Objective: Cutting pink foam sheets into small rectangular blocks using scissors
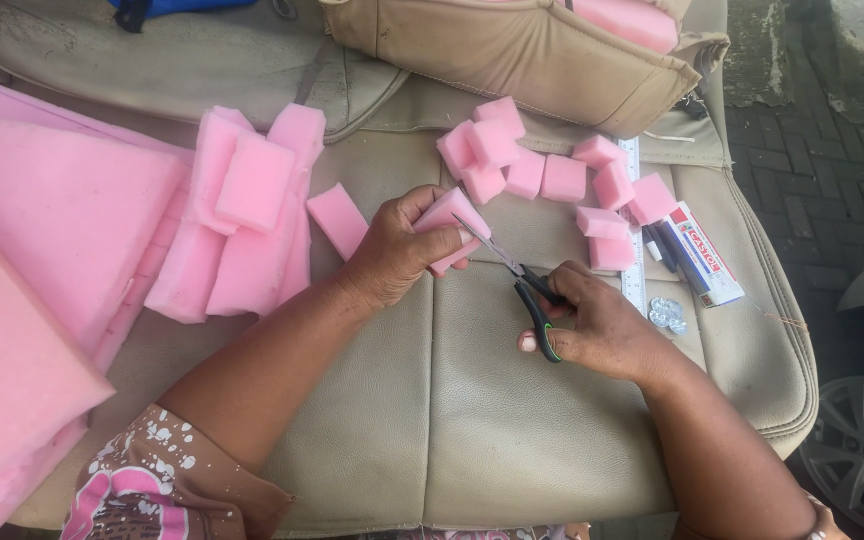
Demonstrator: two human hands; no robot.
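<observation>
**Desk:** Forearms frame the bottom of the shot, one in a patterned sleeve (152, 480). What are the hands doing?

**Photographer:** Working over a beige leather seat cushion (472, 420). The left hand (397, 250) is wrapped firmly round a small pink foam block (452, 225), held just above the cushion. The right hand (602, 325) has thumb and fingers through the black handles of a pair of scissors (522, 285); the blades stand narrowly parted with their tips at the block's lower edge.

**Desk:** And around them?

**Photographer:** Cut foam cubes (552, 175) heaped beyond the hands, thick foam slabs (62, 230) stacked at left. A clear ruler (634, 220), two pens (667, 250) and a small carton (707, 255) lie at right, a crumpled bit of foil (666, 314) near them.

**Desk:** Any judgement on technique?

**Photographer:** The cut would go cleanest, I'd say, if the block is pinched lightly so the foam isn't squashed, the blades kept square to its face, and the left fingertips held back from the blades' path.
</observation>
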